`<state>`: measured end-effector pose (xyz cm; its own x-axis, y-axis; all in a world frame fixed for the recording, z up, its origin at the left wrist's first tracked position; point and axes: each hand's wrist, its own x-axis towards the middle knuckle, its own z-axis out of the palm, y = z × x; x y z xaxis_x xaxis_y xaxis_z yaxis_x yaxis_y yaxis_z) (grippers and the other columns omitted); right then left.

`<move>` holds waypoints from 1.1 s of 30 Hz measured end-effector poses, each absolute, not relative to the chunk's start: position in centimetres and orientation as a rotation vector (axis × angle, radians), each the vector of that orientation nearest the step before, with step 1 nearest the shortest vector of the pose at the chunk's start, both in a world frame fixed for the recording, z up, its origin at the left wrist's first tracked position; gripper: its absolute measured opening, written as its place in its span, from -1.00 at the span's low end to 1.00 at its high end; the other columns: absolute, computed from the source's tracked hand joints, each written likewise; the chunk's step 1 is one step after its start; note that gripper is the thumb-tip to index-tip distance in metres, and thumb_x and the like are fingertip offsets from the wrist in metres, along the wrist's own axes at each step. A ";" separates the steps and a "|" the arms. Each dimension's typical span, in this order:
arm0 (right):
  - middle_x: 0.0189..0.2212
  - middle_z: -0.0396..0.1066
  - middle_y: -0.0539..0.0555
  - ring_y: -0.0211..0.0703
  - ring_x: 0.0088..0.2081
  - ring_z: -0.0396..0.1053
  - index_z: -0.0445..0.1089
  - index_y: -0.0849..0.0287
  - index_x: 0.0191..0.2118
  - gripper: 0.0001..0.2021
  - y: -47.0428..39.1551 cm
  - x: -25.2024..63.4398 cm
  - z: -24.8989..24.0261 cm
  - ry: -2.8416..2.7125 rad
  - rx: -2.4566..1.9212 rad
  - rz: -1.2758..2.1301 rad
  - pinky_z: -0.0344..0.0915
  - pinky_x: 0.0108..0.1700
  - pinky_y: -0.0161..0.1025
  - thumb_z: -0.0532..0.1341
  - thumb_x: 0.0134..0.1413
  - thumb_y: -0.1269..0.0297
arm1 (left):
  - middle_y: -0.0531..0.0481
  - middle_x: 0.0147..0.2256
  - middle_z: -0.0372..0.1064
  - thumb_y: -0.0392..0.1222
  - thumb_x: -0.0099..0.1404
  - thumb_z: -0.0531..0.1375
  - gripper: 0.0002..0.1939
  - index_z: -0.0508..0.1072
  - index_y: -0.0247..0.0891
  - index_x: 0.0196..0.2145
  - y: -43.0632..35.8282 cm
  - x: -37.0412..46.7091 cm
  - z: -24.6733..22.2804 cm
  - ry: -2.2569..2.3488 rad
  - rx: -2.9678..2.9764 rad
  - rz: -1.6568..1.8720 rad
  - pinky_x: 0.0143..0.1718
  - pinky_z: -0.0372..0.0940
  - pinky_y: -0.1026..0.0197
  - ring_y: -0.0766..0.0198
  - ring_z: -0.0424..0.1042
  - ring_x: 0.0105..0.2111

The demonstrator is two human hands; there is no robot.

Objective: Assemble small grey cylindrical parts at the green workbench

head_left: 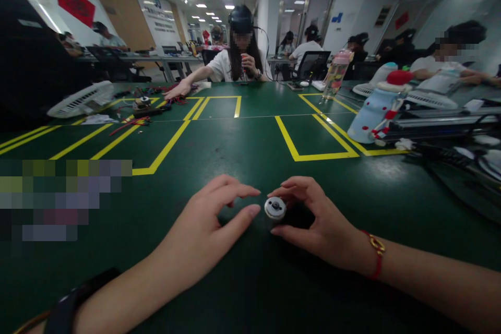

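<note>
Ideally, the metal cylinder sits upright on the bench, the right hand centring its curved grip around the sides (firm contact cannot be told), the left hand, grip parted, clear just beside.

No readable text; blurred wall sign

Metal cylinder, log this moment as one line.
metal cylinder: upright on green table | right hand: fingers around it | left hand: open beside it
</note>
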<state>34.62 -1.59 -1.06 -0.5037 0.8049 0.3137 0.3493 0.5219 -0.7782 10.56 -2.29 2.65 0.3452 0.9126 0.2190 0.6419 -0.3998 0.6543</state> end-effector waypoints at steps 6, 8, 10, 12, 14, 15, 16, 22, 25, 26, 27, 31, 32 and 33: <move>-0.08 0.47 -0.02 -0.32 -0.10 0.46 0.18 0.03 0.10 -0.47 -1.3 34.5 -0.8 -2.077 -1.006 0.924 0.42 -0.05 -0.30 0.36 0.04 0.20 | 0.06 -0.29 0.39 -0.10 0.32 0.25 -0.86 0.65 -0.02 -0.28 -1.9 13.2 4.2 1.266 2.083 0.904 -0.24 0.29 0.21 0.24 0.41 -0.26; -0.10 0.46 -0.04 -0.34 -0.13 0.45 0.23 0.02 0.08 -0.52 -1.4 34.6 -0.6 -2.102 -1.007 0.846 0.40 -0.08 -0.32 0.34 0.05 0.23 | 0.09 -0.31 0.37 -0.08 0.31 0.26 -0.87 0.65 0.02 -0.27 -1.9 12.4 3.9 1.306 2.043 0.957 -0.26 0.27 0.23 0.26 0.39 -0.28; -0.13 0.45 -0.05 -0.35 -0.17 0.43 0.29 0.03 0.03 -0.58 -1.4 34.6 -0.4 -2.114 -1.016 0.771 0.39 -0.12 -0.33 0.33 0.04 0.28 | 0.10 -0.32 0.35 -0.08 0.30 0.28 -0.88 0.65 0.04 -0.26 -1.9 11.6 3.2 1.336 2.012 0.928 -0.25 0.26 0.22 0.26 0.39 -0.28; -0.16 0.44 -0.03 -0.34 -0.19 0.42 0.32 0.06 -0.01 -0.63 -1.5 34.7 -0.4 -2.119 -1.024 0.751 0.38 -0.15 -0.33 0.31 0.02 0.30 | 0.08 -0.32 0.35 -0.10 0.30 0.29 -0.89 0.66 0.02 -0.27 -1.9 11.2 2.2 1.341 2.006 0.801 -0.23 0.26 0.19 0.24 0.40 -0.27; -0.17 0.44 -0.02 -0.33 -0.20 0.42 0.31 0.08 -0.01 -0.62 -1.5 34.7 -0.5 -2.123 -1.033 0.764 0.38 -0.17 -0.33 0.31 0.01 0.32 | 0.06 -0.31 0.35 -0.13 0.29 0.30 -0.89 0.67 0.01 -0.29 -1.8 11.2 1.0 1.316 2.061 0.662 -0.22 0.25 0.17 0.21 0.39 -0.25; -0.16 0.44 -0.02 -0.32 -0.20 0.42 0.30 0.08 0.00 -0.60 -1.5 34.7 -0.5 -2.129 -1.039 0.766 0.38 -0.16 -0.32 0.31 0.00 0.32 | 0.06 -0.31 0.36 -0.13 0.29 0.30 -0.89 0.67 0.02 -0.29 -1.8 11.4 0.5 1.303 2.103 0.611 -0.21 0.25 0.15 0.20 0.39 -0.24; -0.14 0.43 -0.01 -0.31 -0.18 0.41 0.29 0.08 0.01 -0.58 -1.5 34.6 -0.6 -2.136 -1.045 0.760 0.38 -0.15 -0.32 0.31 -0.02 0.33 | 0.05 -0.31 0.36 -0.12 0.29 0.31 -0.90 0.67 0.03 -0.29 -1.7 11.6 0.1 1.293 2.146 0.578 -0.20 0.24 0.14 0.19 0.39 -0.23; -0.14 0.42 0.01 -0.28 -0.18 0.42 0.25 0.07 0.01 -0.56 -1.5 35.0 -0.2 -2.129 -1.102 0.733 0.40 -0.14 -0.30 0.33 -0.01 0.27 | 0.06 -0.29 0.39 -0.07 0.30 0.28 -0.80 0.64 0.04 -0.13 -1.5 10.9 0.5 1.291 2.045 0.591 -0.25 0.27 0.19 0.22 0.41 -0.27; -0.14 0.41 0.09 -0.20 -0.17 0.43 0.24 0.11 -0.01 -0.55 -0.5 38.4 0.7 -2.011 -1.294 0.593 0.42 -0.13 -0.23 0.33 0.00 0.13 | 0.06 -0.24 0.42 0.08 0.34 0.20 -0.71 0.60 0.05 -0.05 -1.6 8.3 1.5 1.384 1.969 0.625 -0.29 0.28 0.22 0.22 0.42 -0.30; -0.13 0.41 0.12 -0.16 -0.18 0.43 0.24 0.13 -0.01 -0.52 0.1 40.3 0.9 -1.954 -1.401 0.511 0.42 -0.14 -0.20 0.33 -0.01 0.07 | 0.06 -0.23 0.44 0.11 0.35 0.17 -0.68 0.59 0.04 -0.05 -1.6 7.2 1.8 1.437 1.954 0.634 -0.29 0.27 0.22 0.21 0.43 -0.29; -0.14 0.40 0.14 -0.13 -0.19 0.43 0.24 0.13 -0.02 -0.49 0.8 42.5 1.1 -1.886 -1.527 0.407 0.42 -0.16 -0.17 0.33 -0.04 0.01 | 0.05 -0.21 0.46 0.14 0.35 0.15 -0.66 0.58 0.01 -0.05 -1.7 6.1 2.0 1.500 1.931 0.644 -0.26 0.28 0.21 0.19 0.44 -0.26; -0.13 0.37 0.24 0.05 -0.21 0.42 0.23 0.12 -0.03 -0.38 3.3 52.4 0.6 -1.558 -1.966 -0.024 0.39 -0.21 -0.01 0.34 -0.19 -0.11 | 0.06 -0.14 0.54 0.18 0.33 0.15 -0.61 0.57 -0.09 -0.10 -2.0 2.8 2.5 1.809 1.672 0.696 -0.12 0.25 0.16 0.08 0.45 -0.12; -0.10 0.35 0.28 0.11 -0.18 0.41 0.23 0.12 -0.04 -0.37 3.7 54.5 0.3 -1.508 -2.030 -0.084 0.38 -0.20 0.04 0.32 -0.19 -0.12 | 0.05 -0.16 0.55 0.19 0.32 0.15 -0.59 0.56 -0.10 -0.09 -2.1 2.4 2.4 1.852 1.617 0.695 -0.13 0.25 0.15 0.06 0.46 -0.13; -0.07 0.33 0.30 0.16 -0.15 0.41 0.23 0.12 -0.03 -0.38 3.9 56.2 0.0 -1.478 -2.079 -0.115 0.38 -0.17 0.08 0.30 -0.18 -0.14 | 0.05 -0.18 0.56 0.21 0.32 0.14 -0.58 0.55 -0.10 -0.08 -2.1 2.2 2.3 1.872 1.586 0.690 -0.13 0.25 0.14 0.05 0.46 -0.14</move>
